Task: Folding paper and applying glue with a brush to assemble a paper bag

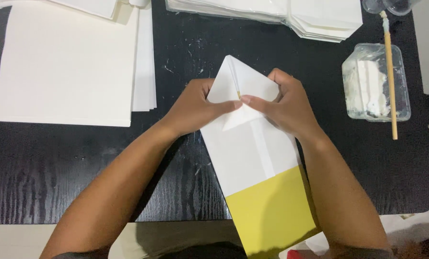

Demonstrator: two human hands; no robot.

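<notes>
Both hands press flat on a white-and-yellow paper bag (252, 158) at mid worktop (80, 163). The left hand (195, 106) and right hand (286, 103) meet fingertip to fingertip, holding down its folded triangular flap. A paper stack (65, 62) lies left; a glue tub (375, 81) with a stick (391, 76) lies right. More folded sheets (272, 12) are cut off at the top.
</notes>
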